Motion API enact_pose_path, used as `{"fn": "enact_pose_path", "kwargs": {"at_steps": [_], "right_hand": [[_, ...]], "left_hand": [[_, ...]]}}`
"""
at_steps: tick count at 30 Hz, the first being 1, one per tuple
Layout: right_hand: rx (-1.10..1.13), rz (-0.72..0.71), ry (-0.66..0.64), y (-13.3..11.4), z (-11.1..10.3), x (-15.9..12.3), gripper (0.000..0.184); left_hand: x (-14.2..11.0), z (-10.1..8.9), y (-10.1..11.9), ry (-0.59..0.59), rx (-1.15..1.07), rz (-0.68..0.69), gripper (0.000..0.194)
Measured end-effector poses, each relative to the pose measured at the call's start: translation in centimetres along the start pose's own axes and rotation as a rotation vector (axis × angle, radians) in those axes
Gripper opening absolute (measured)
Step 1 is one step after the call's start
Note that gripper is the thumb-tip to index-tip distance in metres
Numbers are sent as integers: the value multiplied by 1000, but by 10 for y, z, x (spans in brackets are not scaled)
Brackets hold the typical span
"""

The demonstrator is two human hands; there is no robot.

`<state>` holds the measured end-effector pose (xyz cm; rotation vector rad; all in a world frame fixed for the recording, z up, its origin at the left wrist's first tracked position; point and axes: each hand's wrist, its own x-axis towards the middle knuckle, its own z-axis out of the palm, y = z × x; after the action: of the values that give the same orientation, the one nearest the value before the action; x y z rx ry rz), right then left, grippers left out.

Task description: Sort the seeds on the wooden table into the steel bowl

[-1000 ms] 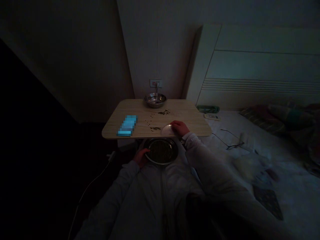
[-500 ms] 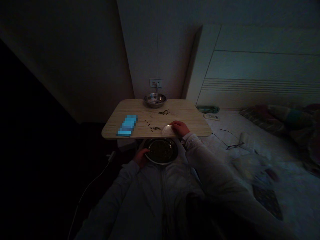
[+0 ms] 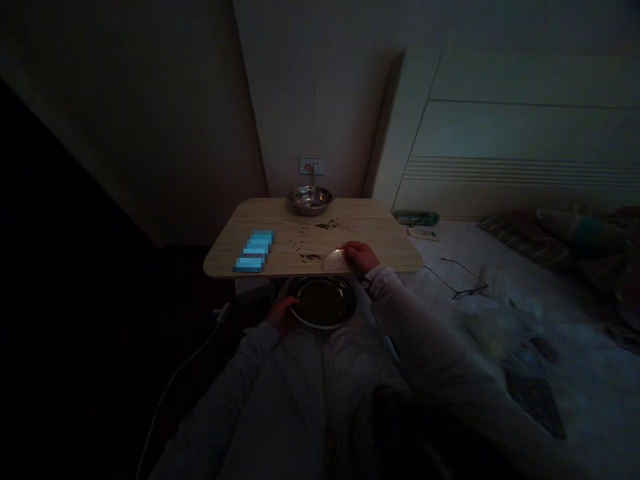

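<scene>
My left hand (image 3: 283,315) is closed on the left rim of a metal bowl (image 3: 324,326), which rests in my lap under the table's front edge. Dark small bits seem to lie in it, though the light is dim. My right hand (image 3: 361,256) grips a pale, rounded, thin piece (image 3: 335,261), perhaps a scraper or lid, held against the tabletop. Just left of that piece is a small pile of dark bits (image 3: 311,257). Another pile (image 3: 327,226) lies farther back, with loose bits scattered between them.
On the wooden table (image 3: 370,220) a second metal bowl (image 3: 309,211) stands at the back and a lit phone (image 3: 255,251) lies at left. A white cable (image 3: 173,377) runs along the floor. Glasses (image 3: 470,291), a remote (image 3: 424,233) and a plastic bag (image 3: 500,333) lie on the bed.
</scene>
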<state>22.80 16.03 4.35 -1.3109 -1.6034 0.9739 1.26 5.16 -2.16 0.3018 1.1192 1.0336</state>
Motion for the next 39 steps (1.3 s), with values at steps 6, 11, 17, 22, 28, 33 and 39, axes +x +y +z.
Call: {"fn": "enact_pose_path", "kwargs": {"at_steps": [6,11,17,22,28,33,39], "right_hand": [[-8,-27,1,4,0,2,19],[-13,-10,-14,1,-1,0,20],[-9,24,10,-1,0,0,18],[5,19,3,-1,0,0,16],[-36,13,29,-2,1,0,21],[-98,-26,61,-2,3,-2,19],[-69,2,53,1,2,0,21]], "left_hand": [[-7,5,3,30,-8,-14,20],[-8,5,3,38,-3,-12,23],[-3,1,1,22,-6,-9,24],[0,-1,0,22,-15,-13,22],[-1,1,1,26,-5,-16,23],[-2,3,1,29,-30,-15,27],[-3,2,1,-1,-25,-3,31]]}}
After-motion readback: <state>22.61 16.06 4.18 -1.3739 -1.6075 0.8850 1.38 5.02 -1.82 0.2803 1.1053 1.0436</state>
